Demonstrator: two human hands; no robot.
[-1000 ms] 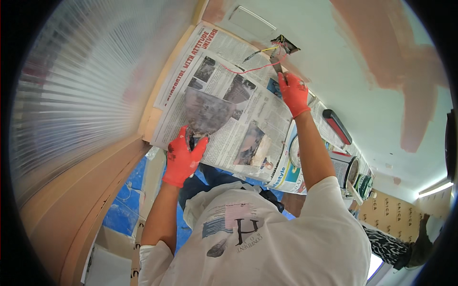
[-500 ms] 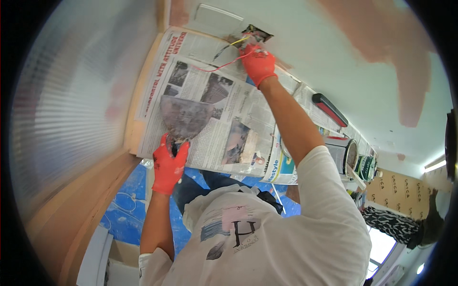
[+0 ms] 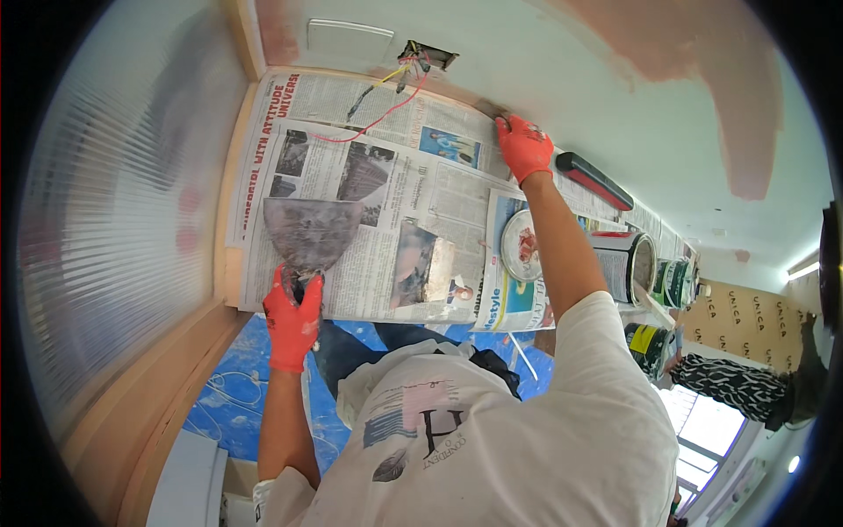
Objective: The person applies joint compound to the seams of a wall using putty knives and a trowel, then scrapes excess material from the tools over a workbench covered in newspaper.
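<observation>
My left hand (image 3: pixel 294 312), in a red glove, grips a wide, grey-smeared putty knife (image 3: pixel 309 227), its blade over the newspaper (image 3: pixel 452 189) on the ledge. My right hand (image 3: pixel 524 145), also red-gloved, is closed on a small scraper, mostly hidden by the fingers, at the newspaper's back edge against the pale wall (image 3: pixel 606 79). Left of that hand, yellow and red wires (image 3: pixel 391 101) hang from an open wall box (image 3: pixel 439 60), with a white cover plate (image 3: pixel 349 39) beside it.
A black-and-red tool (image 3: pixel 593 180), a lid (image 3: pixel 520 246) and several paint tins (image 3: pixel 619 268) line the ledge at right. Ribbed glazing in a wooden frame (image 3: pixel 230 272) stands at left. Blue sheeting (image 3: pixel 228 400) covers the floor. A person in patterned clothing (image 3: pixel 729 382) is at far right.
My right hand went up to the wires, then moved right of them along the wall's foot. The view shifted, and my left hand with the wide knife now appears lower left.
</observation>
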